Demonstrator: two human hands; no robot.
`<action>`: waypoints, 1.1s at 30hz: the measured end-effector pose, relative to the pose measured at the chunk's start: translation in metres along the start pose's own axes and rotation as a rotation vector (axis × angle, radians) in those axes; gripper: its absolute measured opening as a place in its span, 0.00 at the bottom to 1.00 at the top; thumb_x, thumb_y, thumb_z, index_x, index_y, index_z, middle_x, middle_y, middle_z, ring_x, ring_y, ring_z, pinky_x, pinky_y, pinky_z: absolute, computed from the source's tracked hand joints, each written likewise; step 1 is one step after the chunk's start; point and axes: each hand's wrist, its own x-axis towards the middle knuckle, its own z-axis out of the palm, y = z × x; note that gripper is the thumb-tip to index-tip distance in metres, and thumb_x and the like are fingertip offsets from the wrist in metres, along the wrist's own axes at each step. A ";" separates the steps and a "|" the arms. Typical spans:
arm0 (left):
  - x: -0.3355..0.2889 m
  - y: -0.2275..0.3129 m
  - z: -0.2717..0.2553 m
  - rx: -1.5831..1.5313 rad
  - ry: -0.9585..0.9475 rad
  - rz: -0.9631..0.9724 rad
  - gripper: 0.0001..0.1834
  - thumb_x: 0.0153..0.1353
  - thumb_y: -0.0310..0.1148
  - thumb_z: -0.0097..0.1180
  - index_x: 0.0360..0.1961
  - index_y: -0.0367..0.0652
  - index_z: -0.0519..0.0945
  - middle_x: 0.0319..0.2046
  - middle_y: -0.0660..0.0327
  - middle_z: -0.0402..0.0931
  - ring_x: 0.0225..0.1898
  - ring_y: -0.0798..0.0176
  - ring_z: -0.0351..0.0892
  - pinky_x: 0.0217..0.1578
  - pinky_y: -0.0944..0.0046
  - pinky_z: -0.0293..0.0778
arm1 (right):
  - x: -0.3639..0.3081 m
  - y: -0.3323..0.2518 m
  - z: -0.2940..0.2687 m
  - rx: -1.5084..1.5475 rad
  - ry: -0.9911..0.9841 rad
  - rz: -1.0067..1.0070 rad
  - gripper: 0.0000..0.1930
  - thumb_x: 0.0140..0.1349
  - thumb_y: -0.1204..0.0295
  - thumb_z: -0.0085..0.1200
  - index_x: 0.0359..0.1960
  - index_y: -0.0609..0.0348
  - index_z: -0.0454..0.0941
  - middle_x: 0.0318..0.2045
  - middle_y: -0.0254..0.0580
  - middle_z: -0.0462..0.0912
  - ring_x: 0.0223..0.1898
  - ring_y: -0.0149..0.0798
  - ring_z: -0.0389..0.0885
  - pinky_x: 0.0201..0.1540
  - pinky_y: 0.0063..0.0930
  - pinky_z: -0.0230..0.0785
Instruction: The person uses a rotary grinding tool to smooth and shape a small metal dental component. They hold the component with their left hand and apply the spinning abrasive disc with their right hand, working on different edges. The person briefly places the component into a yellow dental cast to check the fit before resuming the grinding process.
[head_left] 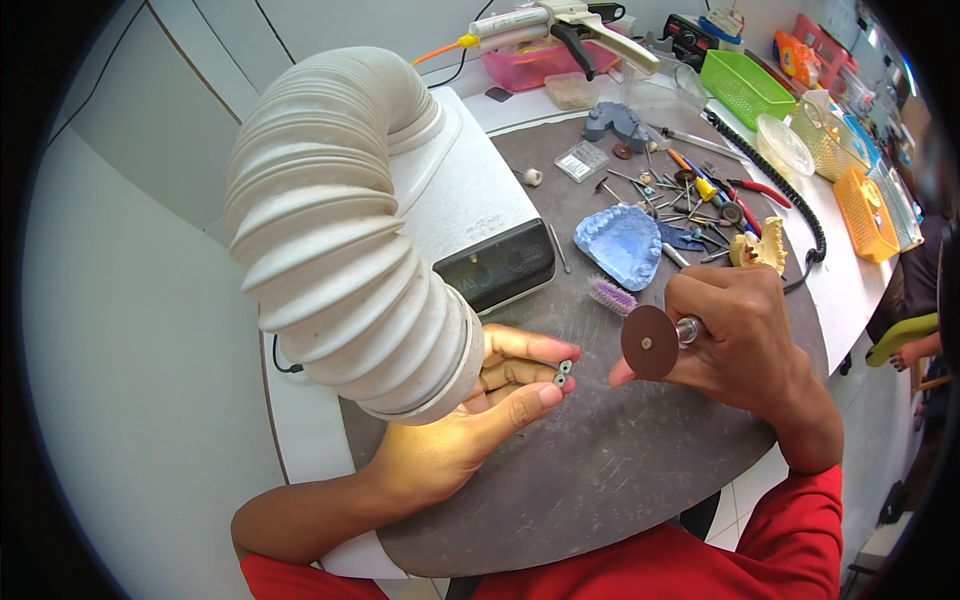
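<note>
Pinched between the thumb and fingertips of my left hand (455, 440) is a small grey metal dental piece (563, 373) with two joined rounded units. My right hand (745, 325) is wrapped round a rotary handpiece (688, 330), of which only the silver tip shows. A thin brown cutting disc (640, 325) is mounted on that tip, facing up, to the right of the metal piece and apart from it. Beyond the disc lie a purple-bristled brush (612, 297) and a pale blue dental cast (620, 245). A yellowish tooth model (762, 250) sits just behind my right hand.
A wide white ribbed hose (320, 240) arches down over my left hand and hides part of it. Behind it stands a white unit with a black panel (495, 265). Scattered burs and tools (690, 195) cover the grey table's (480, 510) far right, beside a coiled black cord (790, 175).
</note>
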 end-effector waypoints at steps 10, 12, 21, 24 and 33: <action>0.000 0.002 0.001 -0.132 0.011 -0.099 0.12 0.63 0.20 0.56 0.48 0.38 0.74 0.51 0.55 0.76 0.50 0.64 0.78 0.54 0.62 0.74 | 0.000 -0.003 0.004 0.013 -0.015 -0.036 0.27 0.44 0.48 0.71 0.17 0.58 0.71 0.14 0.37 0.73 0.15 0.40 0.76 0.17 0.34 0.64; 0.000 -0.003 -0.001 -0.172 -0.032 -0.054 0.10 0.63 0.21 0.56 0.45 0.38 0.75 0.48 0.56 0.77 0.49 0.65 0.79 0.53 0.61 0.74 | 0.002 -0.006 0.004 0.014 -0.049 -0.042 0.29 0.44 0.44 0.69 0.16 0.58 0.70 0.14 0.37 0.73 0.15 0.40 0.76 0.17 0.34 0.64; 0.001 -0.010 0.001 -0.225 -0.085 -0.009 0.07 0.64 0.23 0.56 0.42 0.39 0.74 0.44 0.53 0.78 0.46 0.59 0.79 0.52 0.59 0.73 | 0.000 -0.006 0.009 -0.016 -0.064 -0.051 0.30 0.46 0.42 0.66 0.14 0.58 0.69 0.13 0.36 0.71 0.13 0.40 0.74 0.15 0.34 0.61; 0.001 -0.011 0.002 -0.248 -0.086 -0.005 0.07 0.64 0.24 0.56 0.42 0.40 0.74 0.44 0.51 0.78 0.46 0.59 0.79 0.53 0.58 0.73 | 0.000 -0.007 0.010 -0.018 -0.084 -0.035 0.30 0.47 0.43 0.66 0.14 0.57 0.69 0.12 0.36 0.71 0.13 0.40 0.74 0.15 0.34 0.61; 0.002 -0.011 0.001 -0.265 -0.095 -0.020 0.07 0.63 0.26 0.58 0.40 0.41 0.73 0.44 0.50 0.78 0.46 0.59 0.79 0.52 0.58 0.73 | -0.002 -0.006 0.013 -0.027 -0.058 -0.050 0.30 0.47 0.44 0.66 0.13 0.57 0.68 0.12 0.36 0.71 0.12 0.40 0.73 0.15 0.34 0.61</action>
